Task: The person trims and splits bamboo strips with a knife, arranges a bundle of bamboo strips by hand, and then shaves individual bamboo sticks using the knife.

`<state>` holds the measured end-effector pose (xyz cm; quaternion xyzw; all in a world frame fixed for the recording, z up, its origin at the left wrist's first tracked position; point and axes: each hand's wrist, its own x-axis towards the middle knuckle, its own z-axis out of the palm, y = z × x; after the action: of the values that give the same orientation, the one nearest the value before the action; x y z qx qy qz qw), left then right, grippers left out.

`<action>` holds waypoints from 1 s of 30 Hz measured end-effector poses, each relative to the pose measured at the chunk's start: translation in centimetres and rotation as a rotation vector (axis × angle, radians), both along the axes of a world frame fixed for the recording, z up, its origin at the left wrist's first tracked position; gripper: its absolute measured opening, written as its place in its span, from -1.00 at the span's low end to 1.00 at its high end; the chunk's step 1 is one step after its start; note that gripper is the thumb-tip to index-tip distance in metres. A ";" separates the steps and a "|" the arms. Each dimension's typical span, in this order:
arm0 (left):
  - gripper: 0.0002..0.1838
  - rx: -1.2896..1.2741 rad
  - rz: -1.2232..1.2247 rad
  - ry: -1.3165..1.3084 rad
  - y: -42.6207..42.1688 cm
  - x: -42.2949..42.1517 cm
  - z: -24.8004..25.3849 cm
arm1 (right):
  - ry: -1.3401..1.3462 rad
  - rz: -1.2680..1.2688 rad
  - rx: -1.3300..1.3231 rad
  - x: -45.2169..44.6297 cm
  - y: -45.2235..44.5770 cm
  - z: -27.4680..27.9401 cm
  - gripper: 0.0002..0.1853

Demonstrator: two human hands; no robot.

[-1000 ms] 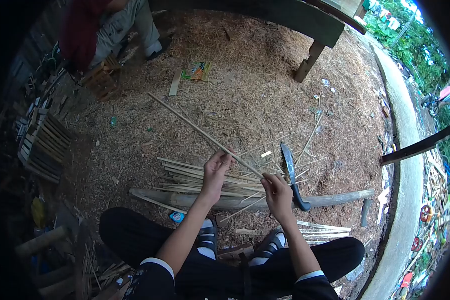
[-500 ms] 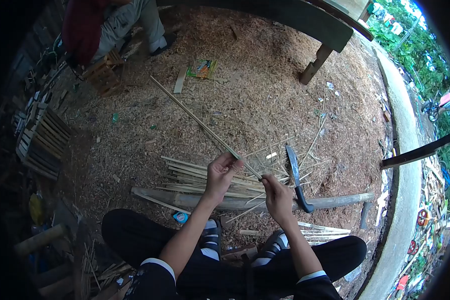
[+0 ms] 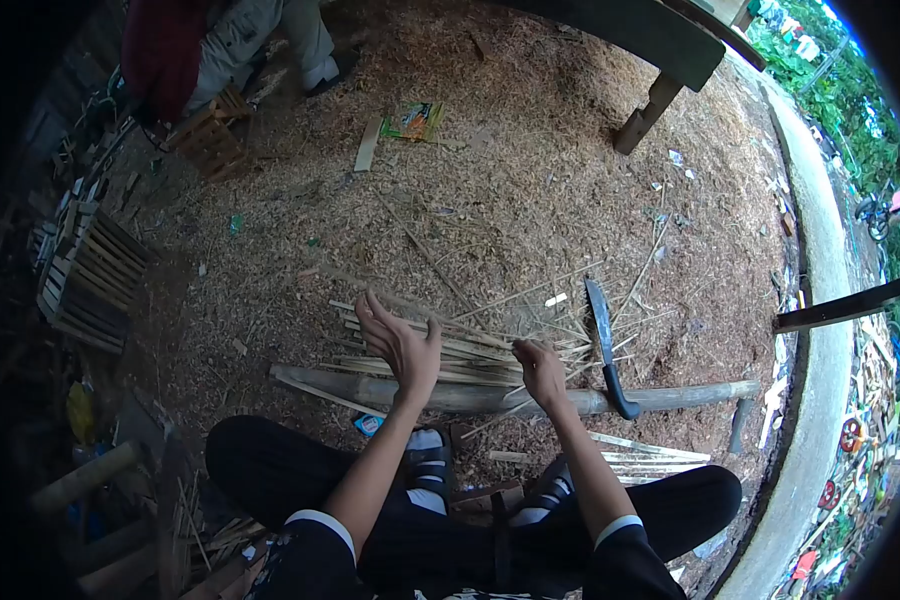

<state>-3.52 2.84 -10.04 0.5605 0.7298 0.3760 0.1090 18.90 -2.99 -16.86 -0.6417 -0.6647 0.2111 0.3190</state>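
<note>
**Left hand spread and unburdened, right hand pinching a thin strip above a pile of split wood**

Through the head camera I look down on a seated person's two bare forearms reaching forward. The left hand has its fingers raised and its thumb held well away from them; I see nothing in its grasp. The right hand, a little to its right, has thumb and fingers drawn tightly together. From those fingertips I make out a thin strip, blurred, slanting up and leftward past the left hand; its far end is too smeared for me to place.

Beneath the hands lies a pile of pale strips, roughly side by side. Nearer the person, a long greyish pole stretches crosswise on the ground. To the right of the right hand rests a large knife, blade pointing away and dark handle lying across the pole. More pale strips lie by the person's right knee, and a small blue object sits beside the left forearm.

I see ground covered in shavings, with a bright packet farther off. At upper left, another person in red and pale trousers is beside a wooden crate.
</note>
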 end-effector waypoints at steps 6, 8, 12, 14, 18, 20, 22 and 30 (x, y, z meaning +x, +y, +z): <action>-0.18 -0.290 -0.632 0.019 -0.7 -1.6 -9.6 | -0.410 0.108 -0.325 0.7 -2.6 -6.3 -0.19; -0.20 -0.339 -0.717 0.032 -1.5 -1.8 -10.5 | -0.429 0.085 -0.313 0.3 -3.1 -6.5 -0.13; -0.23 -0.349 -0.791 0.169 -1.7 -2.2 -10.9 | -0.650 0.115 -0.246 -1.0 -1.4 -6.2 -0.16; -0.24 -0.362 -0.810 0.161 -1.4 -2.6 -11.2 | -0.659 0.144 -0.211 -2.0 -0.4 -6.3 -0.28; -0.28 -0.377 -0.768 0.216 -1.8 -3.2 -12.0 | -0.484 0.150 -0.209 -3.7 0.0 -4.8 -0.25; -0.32 -0.379 -0.748 0.221 -1.4 -3.2 -12.0 | -0.609 0.469 -0.114 -4.5 -0.7 -5.6 -0.17; -0.37 -0.390 -0.737 0.229 -1.9 -3.2 -12.9 | -0.538 0.390 -0.100 -5.2 -0.3 -6.5 -0.14; -0.53 -0.361 -0.715 0.147 -1.7 -3.1 -12.5 | -0.576 0.343 -0.212 -5.6 2.4 -6.4 0.08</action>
<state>-6.61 1.12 -22.50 0.7761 0.5492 0.1392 0.2769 13.32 -0.61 -23.25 -0.5835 -0.7999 0.1399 0.0099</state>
